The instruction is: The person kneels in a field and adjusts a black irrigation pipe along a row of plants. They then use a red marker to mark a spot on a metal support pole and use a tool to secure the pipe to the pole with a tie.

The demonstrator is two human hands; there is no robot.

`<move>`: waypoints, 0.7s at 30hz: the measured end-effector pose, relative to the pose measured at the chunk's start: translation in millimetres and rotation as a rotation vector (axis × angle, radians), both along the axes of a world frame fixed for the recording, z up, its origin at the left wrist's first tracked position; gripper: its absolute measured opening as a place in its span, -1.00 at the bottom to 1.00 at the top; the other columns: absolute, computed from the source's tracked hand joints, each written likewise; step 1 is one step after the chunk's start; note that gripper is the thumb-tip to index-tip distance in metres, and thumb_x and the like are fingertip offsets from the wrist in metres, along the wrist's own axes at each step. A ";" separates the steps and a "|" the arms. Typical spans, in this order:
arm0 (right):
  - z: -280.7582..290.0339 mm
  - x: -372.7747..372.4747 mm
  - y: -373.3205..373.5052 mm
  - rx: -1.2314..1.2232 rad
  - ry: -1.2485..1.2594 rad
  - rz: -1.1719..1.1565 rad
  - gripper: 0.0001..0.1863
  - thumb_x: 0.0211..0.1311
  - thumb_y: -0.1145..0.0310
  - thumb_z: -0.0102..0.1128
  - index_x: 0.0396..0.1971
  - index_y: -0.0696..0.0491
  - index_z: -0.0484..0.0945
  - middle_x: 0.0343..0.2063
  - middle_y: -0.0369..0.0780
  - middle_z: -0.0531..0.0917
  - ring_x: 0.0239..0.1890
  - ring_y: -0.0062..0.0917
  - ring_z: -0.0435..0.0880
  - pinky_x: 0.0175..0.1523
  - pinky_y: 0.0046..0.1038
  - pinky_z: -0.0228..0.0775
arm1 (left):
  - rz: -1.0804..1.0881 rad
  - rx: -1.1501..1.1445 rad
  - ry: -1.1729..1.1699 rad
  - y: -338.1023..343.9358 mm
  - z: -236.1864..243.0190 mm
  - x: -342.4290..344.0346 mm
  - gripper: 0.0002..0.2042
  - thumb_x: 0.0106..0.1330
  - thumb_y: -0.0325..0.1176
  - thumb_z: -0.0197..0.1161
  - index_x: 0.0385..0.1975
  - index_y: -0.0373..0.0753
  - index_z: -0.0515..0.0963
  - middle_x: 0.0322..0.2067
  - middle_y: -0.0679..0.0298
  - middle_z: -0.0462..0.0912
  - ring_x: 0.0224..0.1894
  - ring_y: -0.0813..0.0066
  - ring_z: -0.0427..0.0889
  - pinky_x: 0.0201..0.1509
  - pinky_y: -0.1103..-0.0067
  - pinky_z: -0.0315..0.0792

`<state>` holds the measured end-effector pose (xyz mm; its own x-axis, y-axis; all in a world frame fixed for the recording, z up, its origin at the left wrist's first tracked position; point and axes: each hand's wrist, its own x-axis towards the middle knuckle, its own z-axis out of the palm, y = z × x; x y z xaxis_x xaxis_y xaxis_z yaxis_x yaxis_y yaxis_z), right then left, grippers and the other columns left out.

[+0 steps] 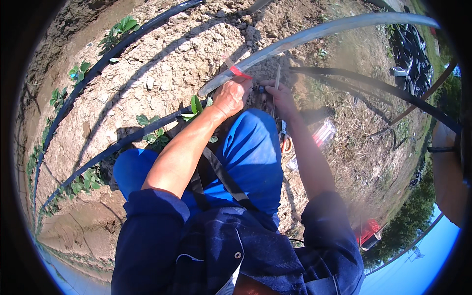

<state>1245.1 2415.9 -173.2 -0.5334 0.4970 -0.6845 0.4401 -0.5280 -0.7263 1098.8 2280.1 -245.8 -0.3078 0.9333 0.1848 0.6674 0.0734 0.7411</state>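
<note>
My left hand (230, 98) is closed low over the soil, at the end of a black irrigation hose (129, 140) that runs in from the left; its fingertips are partly hidden. Close beside it, my right hand (282, 101) pinches a small dark hose fitting (261, 89) with a blue part. A thin, pale, pointed strip (278, 77) sticks up by the right fingers; whether they grip it too is unclear. Just beyond both hands lies a thick grey pipe (295, 43), and a piece of red tape (240, 73) touches it above my left knuckles.
Scissors with orange handles (285, 143) lie below my right wrist, near a clear plastic bag (324, 133). Green plants (156, 135) grow along the hoses. Another dark pipe (388, 88) crosses to the right, near black plastic sheeting (412, 56). A person's arm (446, 172) shows at the right edge.
</note>
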 end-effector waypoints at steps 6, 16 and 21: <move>-2.4 3.6 7.9 -0.014 0.005 0.134 -0.63 0.24 0.55 0.14 0.07 0.15 0.52 -0.38 -0.24 0.73 -0.64 -0.77 0.44 -0.57 -0.71 0.22 | -0.004 -0.036 -0.026 2.1 8.7 -0.4 -0.89 0.26 -0.38 0.24 -0.28 -0.22 0.57 -0.40 -0.02 0.66 -0.30 -0.12 0.63 -0.24 0.17 0.51; 3.3 8.8 10.6 0.036 0.017 0.193 -0.58 0.30 0.44 0.18 0.16 0.13 0.49 -0.36 -0.25 0.75 -0.69 -0.79 0.39 -0.60 -0.73 0.14 | 0.010 -0.050 -0.046 2.0 1.5 0.1 -0.89 0.25 -0.41 0.25 -0.27 -0.23 0.57 -0.39 -0.03 0.66 -0.29 -0.14 0.63 -0.26 0.19 0.51; 6.9 16.3 11.0 0.104 -0.037 0.255 -0.63 0.34 0.37 0.18 0.13 0.08 0.53 -0.51 -0.30 0.69 -0.71 -0.79 0.38 -0.60 -0.73 0.11 | 0.004 -0.041 -0.041 2.1 0.6 -0.1 -0.88 0.25 -0.42 0.24 -0.26 -0.25 0.58 -0.38 -0.04 0.66 -0.28 -0.13 0.63 -0.24 0.18 0.51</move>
<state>1261.3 2427.0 -166.3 -0.6260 0.4182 -0.6582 0.5766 -0.3200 -0.7518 1098.7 2282.1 -245.2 -0.3179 0.9386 0.1339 0.6365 0.1066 0.7639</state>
